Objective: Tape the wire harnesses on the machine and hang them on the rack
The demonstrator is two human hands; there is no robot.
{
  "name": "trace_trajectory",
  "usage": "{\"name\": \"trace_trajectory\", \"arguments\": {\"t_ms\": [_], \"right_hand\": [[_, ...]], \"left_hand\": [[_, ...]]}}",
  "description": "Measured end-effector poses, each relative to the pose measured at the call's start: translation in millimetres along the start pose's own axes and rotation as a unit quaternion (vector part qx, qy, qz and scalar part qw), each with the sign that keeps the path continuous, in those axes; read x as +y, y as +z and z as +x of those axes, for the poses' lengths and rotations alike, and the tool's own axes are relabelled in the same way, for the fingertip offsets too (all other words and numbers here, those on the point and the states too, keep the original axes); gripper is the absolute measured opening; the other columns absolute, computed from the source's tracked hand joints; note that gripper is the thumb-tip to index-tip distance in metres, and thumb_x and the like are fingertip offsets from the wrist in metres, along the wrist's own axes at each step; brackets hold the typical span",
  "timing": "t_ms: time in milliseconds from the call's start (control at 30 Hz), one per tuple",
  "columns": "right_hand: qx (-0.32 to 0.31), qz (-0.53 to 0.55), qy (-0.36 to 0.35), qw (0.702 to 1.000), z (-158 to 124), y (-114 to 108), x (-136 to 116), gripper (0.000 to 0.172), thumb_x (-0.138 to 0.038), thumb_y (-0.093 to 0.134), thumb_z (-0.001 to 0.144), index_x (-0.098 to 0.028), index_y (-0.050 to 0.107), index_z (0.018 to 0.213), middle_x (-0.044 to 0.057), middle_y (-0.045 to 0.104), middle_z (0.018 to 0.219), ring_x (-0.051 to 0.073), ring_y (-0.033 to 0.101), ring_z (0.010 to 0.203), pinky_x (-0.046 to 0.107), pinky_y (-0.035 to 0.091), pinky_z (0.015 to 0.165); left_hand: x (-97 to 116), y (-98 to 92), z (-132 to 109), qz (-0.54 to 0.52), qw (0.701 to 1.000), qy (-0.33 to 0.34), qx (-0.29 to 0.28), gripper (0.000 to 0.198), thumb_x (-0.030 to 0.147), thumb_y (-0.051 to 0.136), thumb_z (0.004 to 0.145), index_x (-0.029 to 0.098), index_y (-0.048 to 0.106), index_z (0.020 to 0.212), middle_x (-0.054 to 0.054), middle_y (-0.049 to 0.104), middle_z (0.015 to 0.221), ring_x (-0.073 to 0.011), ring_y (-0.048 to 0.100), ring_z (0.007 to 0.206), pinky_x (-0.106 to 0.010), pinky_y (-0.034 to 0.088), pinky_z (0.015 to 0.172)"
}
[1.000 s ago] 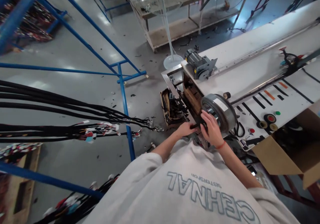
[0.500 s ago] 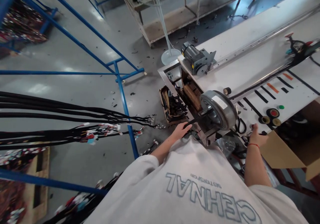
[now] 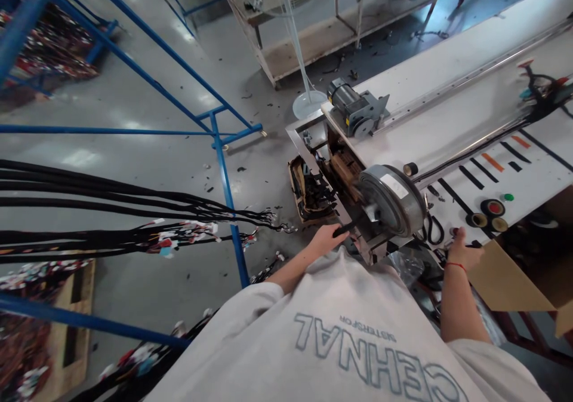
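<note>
At the end of the long white bench, my left hand point(image 3: 329, 241) is closed round a black, taped-looking cable piece point(image 3: 344, 230). The piece points toward a large grey metal wheel point(image 3: 391, 199) with a white label, and a gap shows between them. My right hand point(image 3: 464, 251), with a red string at the wrist, is at the bench's front edge. Its fingers are curled and the thumb is raised beside a small reddish knob. A dark piece sticks out by the fingers; what they grip is partly hidden. Tape rolls point(image 3: 492, 208) lie just beyond that hand.
An electric motor point(image 3: 351, 106) sits on the bench corner. Black and orange strips point(image 3: 492, 162) lie on the white top. Blue rack bars point(image 3: 226, 181) carry hanging black cable bundles point(image 3: 111, 193) at left. An open cardboard box point(image 3: 514, 276) stands at right.
The black piece in my left hand reached into the wheel's hub before; now its end is short of the wheel. My right hand stays at the bench edge. The view has shifted slightly.
</note>
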State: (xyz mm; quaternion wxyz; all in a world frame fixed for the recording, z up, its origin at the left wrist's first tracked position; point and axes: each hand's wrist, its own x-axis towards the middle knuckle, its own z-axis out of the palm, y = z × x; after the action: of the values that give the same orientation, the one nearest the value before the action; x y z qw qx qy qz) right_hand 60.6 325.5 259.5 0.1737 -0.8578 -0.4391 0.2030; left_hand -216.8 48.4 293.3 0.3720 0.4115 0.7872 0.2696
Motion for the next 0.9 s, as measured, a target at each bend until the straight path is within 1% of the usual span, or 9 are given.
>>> {"name": "trace_trajectory", "arguments": {"t_ms": [133,267,367,467,567,667,767,833,900], "right_hand": [[0.0,0.005,-0.002,1.0,2.1,1.2,1.4,0.077,-0.057,0.07,0.079,-0.004,0.05,0.131,0.028,0.056,0.132,0.04,0.053,0.126,0.051,0.042,0.106],[-0.001,-0.018,-0.007,1.0,0.0,0.4,-0.4,0.079,-0.059,0.066,0.082,0.0,0.049,0.132,0.031,0.056,0.13,0.041,0.053,0.126,0.051,0.042,0.106],[0.001,-0.026,-0.002,1.0,-1.9,-0.4,-2.7,0.079,-0.059,0.064,0.083,0.0,0.048,0.133,0.032,0.056,0.13,0.041,0.052,0.127,0.051,0.041,0.107],[0.002,-0.015,0.003,1.0,-1.8,-0.3,-3.5,0.079,-0.058,0.066,0.082,-0.002,0.047,0.133,0.033,0.055,0.13,0.041,0.052,0.127,0.052,0.04,0.107],[-0.002,-0.017,0.002,1.0,-0.1,0.5,-2.6,0.08,-0.059,0.066,0.082,-0.001,0.046,0.133,0.034,0.054,0.13,0.041,0.051,0.128,0.052,0.04,0.107],[-0.01,-0.029,0.001,1.0,1.5,1.0,-1.2,0.083,-0.062,0.062,0.083,0.0,0.044,0.134,0.033,0.054,0.131,0.041,0.051,0.127,0.051,0.041,0.106],[-0.005,-0.028,0.0,1.0,1.9,1.1,0.4,0.083,-0.063,0.064,0.081,-0.001,0.045,0.133,0.033,0.054,0.131,0.041,0.053,0.126,0.052,0.042,0.106],[-0.001,-0.019,-0.004,1.0,1.6,1.4,1.3,0.081,-0.063,0.067,0.079,-0.003,0.047,0.129,0.032,0.055,0.129,0.041,0.053,0.125,0.052,0.043,0.105],[0.005,-0.011,-0.009,1.0,1.0,2.0,1.8,0.075,-0.063,0.067,0.079,-0.006,0.048,0.126,0.03,0.057,0.127,0.041,0.055,0.124,0.051,0.043,0.104]], "left_hand": [[11.3,4.5,14.3,0.039,0.999,0.0,0.011,0.028,0.037,0.055,0.091,0.016,0.064,0.076,-0.002,0.062,0.068,-0.0157,0.056,0.064,-0.025,0.037,0.061],[22.3,4.9,29.6,0.08,0.997,-0.005,0.02,0.022,0.034,0.055,0.091,0.017,0.068,0.085,-0.006,0.07,0.078,-0.0201,0.065,0.076,-0.025,0.043,0.068],[20.4,6.5,38.0,0.118,0.993,-0.012,0.02,0.024,0.037,0.056,0.089,0.018,0.07,0.092,-0.008,0.073,0.083,-0.023,0.068,0.082,-0.027,0.046,0.071],[0.1,9.1,42.5,0.132,0.991,-0.005,0.005,0.024,0.037,0.056,0.086,0.019,0.072,0.089,-0.008,0.073,0.083,-0.0233,0.068,0.083,-0.027,0.047,0.072],[-35.1,9.0,44.3,0.113,0.993,-0.023,-0.038,0.02,0.033,0.058,0.083,0.019,0.072,0.081,-0.005,0.07,0.076,-0.0196,0.066,0.076,-0.024,0.045,0.069],[-69.8,5.8,40.8,0.095,0.991,-0.045,-0.086,0.014,0.028,0.063,0.076,0.017,0.07,0.072,-0.001,0.062,0.062,-0.0149,0.057,0.062,-0.021,0.041,0.061],[-92.2,3.4,24.2,0.076,0.992,-0.037,-0.098,0.015,0.029,0.063,0.075,0.016,0.069,0.069,0.003,0.054,0.055,-0.0114,0.047,0.055,-0.02,0.036,0.056],[-99.8,3.0,4.5,0.042,0.996,-0.019,-0.083,0.023,0.033,0.059,0.079,0.015,0.067,0.069,0.004,0.049,0.055,-0.0102,0.041,0.055,-0.02,0.032,0.055],[-102.3,2.6,-19.2,0.008,0.998,-0.011,-0.057,0.031,0.038,0.053,0.083,0.013,0.065,0.068,0.004,0.044,0.055,-0.0095,0.037,0.055,-0.021,0.029,0.055]]}}
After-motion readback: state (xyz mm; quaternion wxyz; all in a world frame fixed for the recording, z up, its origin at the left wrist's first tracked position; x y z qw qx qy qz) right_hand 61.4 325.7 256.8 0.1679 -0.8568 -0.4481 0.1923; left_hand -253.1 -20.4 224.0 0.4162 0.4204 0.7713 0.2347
